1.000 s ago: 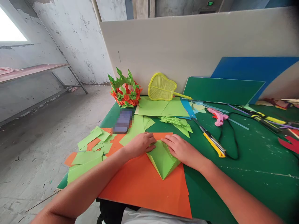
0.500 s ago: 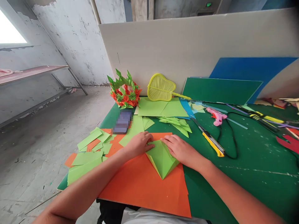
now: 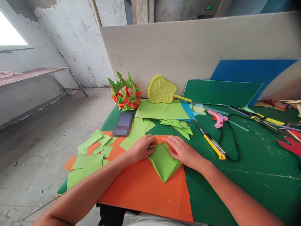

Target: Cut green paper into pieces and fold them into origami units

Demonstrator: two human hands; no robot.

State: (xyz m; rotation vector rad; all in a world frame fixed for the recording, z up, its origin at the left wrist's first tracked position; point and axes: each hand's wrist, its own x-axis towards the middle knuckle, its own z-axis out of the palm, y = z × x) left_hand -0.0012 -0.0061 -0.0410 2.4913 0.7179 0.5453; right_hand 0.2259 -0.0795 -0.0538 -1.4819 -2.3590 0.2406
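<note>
A light green paper (image 3: 166, 164), folded to a point at the near end, lies over large orange sheets (image 3: 145, 194) in front of me. My left hand (image 3: 144, 147) has its curled fingers and thumb on the paper's upper left edge. On the upper right edge, my right hand (image 3: 180, 149) holds the paper between fingers and thumb, its fingers bent over the fold. The fingertips partly cover the paper's far corner. Left of my left arm lie several loose green paper pieces (image 3: 88, 161), mixed with orange scraps.
A green and orange folded-paper ring (image 3: 127, 102), a blurred phone (image 3: 122, 125) and a yellow fan (image 3: 162, 91) are farther back. To the right lie a yellow utility knife (image 3: 215, 146), a pink glue gun (image 3: 218, 118) with its cord, and folded green strips (image 3: 180, 127). A pale board (image 3: 178, 47) stands behind.
The right fingers have bent and shifted slightly at the paper's upper right edge. The left hand stays at its edge, and the paper's creased surface looks smoother and more even.
</note>
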